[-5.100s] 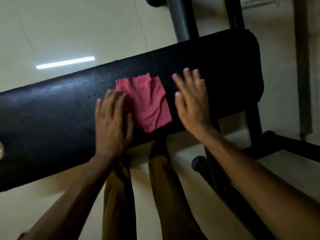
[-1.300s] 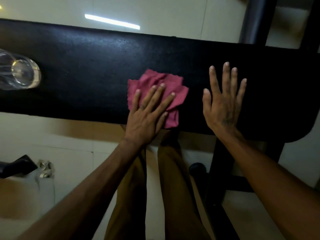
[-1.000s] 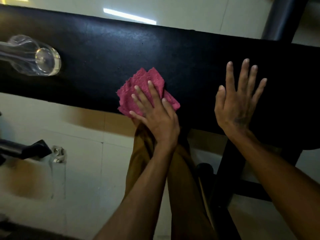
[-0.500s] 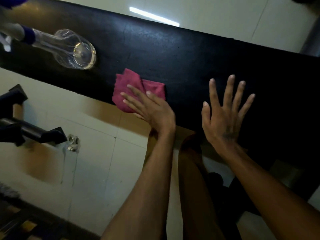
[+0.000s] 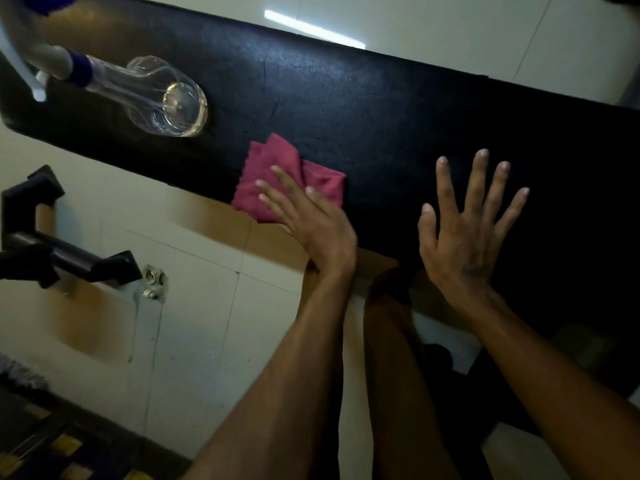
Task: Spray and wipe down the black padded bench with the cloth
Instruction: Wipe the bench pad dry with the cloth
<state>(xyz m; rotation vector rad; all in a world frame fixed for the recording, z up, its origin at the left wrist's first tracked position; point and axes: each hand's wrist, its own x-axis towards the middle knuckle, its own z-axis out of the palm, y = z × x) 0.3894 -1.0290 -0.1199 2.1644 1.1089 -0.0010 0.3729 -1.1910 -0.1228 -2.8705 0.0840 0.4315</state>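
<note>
A black padded bench (image 5: 381, 109) runs across the view from ten o'clock to three o'clock. At the centre, the left hand (image 5: 311, 220) presses a crumpled red cloth (image 5: 277, 178) flat against the bench's near edge, fingers straight and pointing toward ten o'clock. At three o'clock from it, well apart from the cloth, the right hand (image 5: 464, 233) lies with fingers spread on the padding. A clear spray bottle (image 5: 149, 95) stands on the bench at ten o'clock. Below, pale floor tiles (image 5: 194, 323) show, with a black metal frame (image 5: 52, 251) at nine o'clock.
</note>
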